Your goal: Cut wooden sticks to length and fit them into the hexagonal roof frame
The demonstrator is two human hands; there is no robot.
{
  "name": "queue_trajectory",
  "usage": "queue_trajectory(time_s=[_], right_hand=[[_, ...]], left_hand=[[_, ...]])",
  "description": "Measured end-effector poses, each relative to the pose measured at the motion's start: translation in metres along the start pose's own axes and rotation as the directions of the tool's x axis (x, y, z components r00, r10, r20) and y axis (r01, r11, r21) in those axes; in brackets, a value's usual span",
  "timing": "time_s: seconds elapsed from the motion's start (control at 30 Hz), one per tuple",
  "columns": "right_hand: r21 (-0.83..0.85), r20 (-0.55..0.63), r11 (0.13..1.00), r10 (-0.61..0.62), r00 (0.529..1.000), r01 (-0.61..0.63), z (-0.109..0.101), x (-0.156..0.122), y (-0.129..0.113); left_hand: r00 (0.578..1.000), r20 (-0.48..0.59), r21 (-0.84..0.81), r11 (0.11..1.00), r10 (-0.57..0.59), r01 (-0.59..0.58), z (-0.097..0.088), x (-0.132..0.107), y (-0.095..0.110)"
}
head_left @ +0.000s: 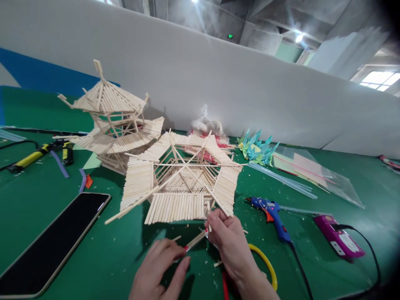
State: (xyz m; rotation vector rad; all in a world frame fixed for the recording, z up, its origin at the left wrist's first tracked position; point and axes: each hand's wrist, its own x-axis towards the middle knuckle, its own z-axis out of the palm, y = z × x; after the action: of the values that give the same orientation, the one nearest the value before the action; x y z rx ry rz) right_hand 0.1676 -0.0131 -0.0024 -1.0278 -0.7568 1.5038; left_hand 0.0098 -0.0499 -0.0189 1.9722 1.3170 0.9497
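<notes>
A hexagonal roof model (178,206) built of pale matchsticks stands in front of me, its centre crossed by open struts. My right hand (229,239) is at its front right edge, thumb and fingers pinched on a matchstick (209,228). Below the roof, my left hand (164,266) hovers with thumb and fingers apart. Its fingertips are at the end of a few red-tipped matchsticks (196,240) lying between the two hands. Behind on the left rises a matchstick pagoda (109,100) with upturned corners.
A blue glue gun (271,210) lies right, by a purple power strip (339,235). A phone (59,241) lies left, and yellow-black pliers (34,157) behind it. A yellow curved handle (267,262) is beside my right wrist. Folded paper (258,148) and glue sticks (284,179) sit farther back.
</notes>
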Motion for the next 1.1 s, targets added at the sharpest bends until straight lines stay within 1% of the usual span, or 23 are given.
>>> queue_trajectory(time_s=[0.07,0.13,0.2,0.27,0.37,0.47,0.6,0.7,0.8,0.93,1.1], right_hand=[[0.061,-0.021,0.998,0.005,1.0,-0.003,0.003,0.002,0.001],[0.115,-0.04,0.993,0.01,0.999,-0.006,0.006,0.003,0.0],[0.16,-0.059,0.987,0.019,0.998,-0.01,0.008,0.005,-0.001],[0.193,-0.078,0.981,0.028,0.997,-0.013,0.01,0.006,-0.001],[0.221,-0.107,0.975,0.033,0.994,-0.009,0.012,0.006,0.0],[0.267,-0.136,0.963,0.067,0.988,-0.029,0.014,0.007,0.002],[0.323,-0.161,0.945,0.103,0.982,-0.046,0.015,0.008,0.004],[0.328,-0.16,0.943,0.103,0.982,-0.045,0.016,0.008,0.003],[0.323,-0.128,0.946,0.074,0.989,-0.029,0.017,0.007,0.001],[0.333,-0.088,0.942,0.074,0.993,-0.04,0.017,0.008,0.001],[0.337,-0.095,0.94,0.084,0.992,-0.047,0.016,0.008,0.002]], left_hand=[[0.991,0.076,-0.181,0.976,-0.112,0.125,0.002,0.011,0.011],[0.97,0.134,-0.338,0.911,-0.204,0.238,0.005,0.021,0.02],[0.945,0.165,-0.483,0.812,-0.283,0.328,0.009,0.03,0.028],[0.916,0.186,-0.604,0.695,-0.354,0.391,0.013,0.035,0.034],[0.885,0.211,-0.714,0.553,-0.415,0.43,0.017,0.04,0.039],[0.866,0.223,-0.785,0.445,-0.447,0.431,0.021,0.042,0.037],[0.833,0.265,-0.836,0.315,-0.486,0.45,0.024,0.043,0.036],[0.794,0.277,-0.844,0.258,-0.541,0.47,0.024,0.045,0.04],[0.766,0.28,-0.847,0.226,-0.579,0.481,0.024,0.048,0.043],[0.754,0.281,-0.852,0.208,-0.594,0.481,0.024,0.048,0.043],[0.735,0.269,-0.852,0.202,-0.622,0.483,0.025,0.046,0.042]])
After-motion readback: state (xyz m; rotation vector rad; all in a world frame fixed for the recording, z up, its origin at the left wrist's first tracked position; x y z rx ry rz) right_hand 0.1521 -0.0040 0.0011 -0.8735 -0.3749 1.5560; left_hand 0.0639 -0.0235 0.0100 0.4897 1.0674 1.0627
